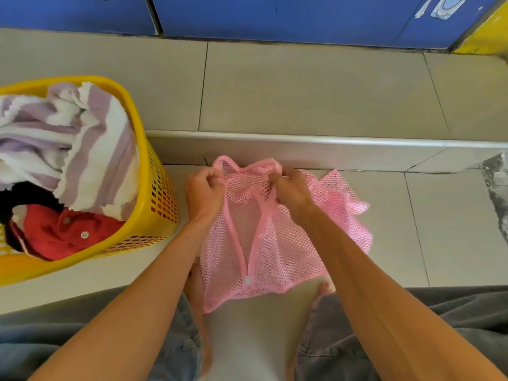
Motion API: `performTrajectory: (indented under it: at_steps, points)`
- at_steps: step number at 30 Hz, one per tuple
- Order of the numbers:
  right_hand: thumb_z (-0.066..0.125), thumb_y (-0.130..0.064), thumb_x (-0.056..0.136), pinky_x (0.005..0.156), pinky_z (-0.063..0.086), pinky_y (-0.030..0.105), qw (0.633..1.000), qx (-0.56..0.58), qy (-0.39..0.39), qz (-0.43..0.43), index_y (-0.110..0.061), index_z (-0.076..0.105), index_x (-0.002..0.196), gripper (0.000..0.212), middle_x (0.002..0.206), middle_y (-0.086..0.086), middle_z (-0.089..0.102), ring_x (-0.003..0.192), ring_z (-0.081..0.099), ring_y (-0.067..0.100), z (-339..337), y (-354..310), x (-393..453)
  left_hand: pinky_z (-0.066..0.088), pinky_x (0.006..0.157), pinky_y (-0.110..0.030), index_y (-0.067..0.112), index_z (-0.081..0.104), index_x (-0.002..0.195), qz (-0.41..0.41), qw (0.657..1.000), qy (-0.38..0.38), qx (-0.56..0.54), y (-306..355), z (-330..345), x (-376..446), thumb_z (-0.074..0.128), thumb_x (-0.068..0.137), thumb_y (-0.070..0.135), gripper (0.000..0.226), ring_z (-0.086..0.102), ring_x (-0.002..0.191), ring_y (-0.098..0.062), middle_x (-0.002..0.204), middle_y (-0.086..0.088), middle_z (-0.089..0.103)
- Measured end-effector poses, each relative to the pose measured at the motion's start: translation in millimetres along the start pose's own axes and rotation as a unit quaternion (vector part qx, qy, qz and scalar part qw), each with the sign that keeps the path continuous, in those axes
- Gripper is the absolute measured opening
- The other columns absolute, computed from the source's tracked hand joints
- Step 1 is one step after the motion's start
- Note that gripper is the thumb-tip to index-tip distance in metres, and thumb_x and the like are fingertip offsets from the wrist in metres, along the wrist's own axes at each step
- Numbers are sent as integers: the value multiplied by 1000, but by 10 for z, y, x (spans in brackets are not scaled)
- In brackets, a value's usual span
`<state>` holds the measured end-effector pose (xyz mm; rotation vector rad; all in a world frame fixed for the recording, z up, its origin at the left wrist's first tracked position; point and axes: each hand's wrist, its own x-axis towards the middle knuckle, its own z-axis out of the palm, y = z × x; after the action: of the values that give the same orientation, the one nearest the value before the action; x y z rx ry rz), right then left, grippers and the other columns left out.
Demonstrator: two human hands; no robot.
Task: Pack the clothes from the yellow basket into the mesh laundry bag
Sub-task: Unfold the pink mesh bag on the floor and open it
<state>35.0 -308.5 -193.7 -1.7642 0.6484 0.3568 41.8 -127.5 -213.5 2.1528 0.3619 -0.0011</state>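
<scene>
I have both hands pinching the far rim of the pink mesh laundry bag [275, 237], which lies on the tiled floor [384, 105] under them: my left hand [204, 194] grips one side of the mouth, my right hand [292, 190] the other. The yellow basket [154, 199], well off my left hand, holds the striped purple-and-white garment [93, 149] and red shirt [63, 232]. I judge the limp mesh may collapse shut once I release one side.
</scene>
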Motion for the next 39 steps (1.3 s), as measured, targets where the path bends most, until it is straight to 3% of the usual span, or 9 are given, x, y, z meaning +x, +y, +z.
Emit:
performTrajectory:
  at_steps: [4,8,11,14,16,21,26,33,39]
  points:
    - [74,-22,92,57,59,31,999,36,24,3,-11,69,115,26,85,2,74,71,71,19,-47,-59,36,48,88,-23,21,69,99,81,993,-20,87,52,7,-38,60,90,4,21,57,111,-19,121,-4,59]
    - [81,-8,83,49,54,23,998,-55,24,0,-15,58,119,43,93,-1,69,72,67,13,-3,87,-14,32,113,-35,18,66,119,101,974,-140,148,-81,140,-348,59,88,-1,36,23,146,-22,156,-6,34]
    - [77,-10,85,60,56,30,986,-160,50,-3,-7,62,124,41,99,2,67,75,64,14,18,260,-37,33,115,-40,19,58,131,78,962,-190,182,-243,180,-506,59,89,1,46,11,150,-25,163,-7,15]
    - [68,-21,95,84,63,46,969,-237,69,9,-9,64,126,33,116,9,70,96,70,29,27,403,-127,34,114,-43,19,54,136,26,957,-214,194,-311,152,-575,60,90,4,48,15,149,-28,162,-13,17]
    - [58,-26,102,83,62,43,968,-242,61,2,-11,66,121,25,111,8,74,91,71,28,49,455,-192,37,112,-43,18,54,135,34,955,-222,191,-317,143,-603,59,90,2,47,26,146,-28,157,-11,31]
    - [50,-21,103,88,63,47,995,-95,10,28,-12,62,115,19,106,8,75,93,74,26,152,373,-301,53,87,-35,19,51,136,-6,955,-271,123,-212,196,-699,58,92,12,46,59,118,-29,129,-5,62]
    - [50,-12,101,64,64,30,1000,10,-2,7,-11,63,97,13,76,4,77,61,74,13,130,61,-372,41,53,-17,36,63,94,-66,956,-274,79,-64,201,-773,62,89,35,6,66,75,-12,79,16,66]
    - [76,-53,85,74,67,45,997,-80,9,2,-8,70,103,49,96,10,78,86,77,28,118,-268,-618,45,52,-15,42,60,119,-28,974,-225,2,363,-214,-857,65,88,30,34,68,74,-8,89,10,71]
    - [67,-24,96,64,59,38,999,-34,-25,19,-9,70,85,19,94,18,76,78,70,29,132,-443,-891,55,81,-37,31,62,130,25,961,-273,18,566,-639,-973,67,87,16,46,64,82,-15,97,2,71]
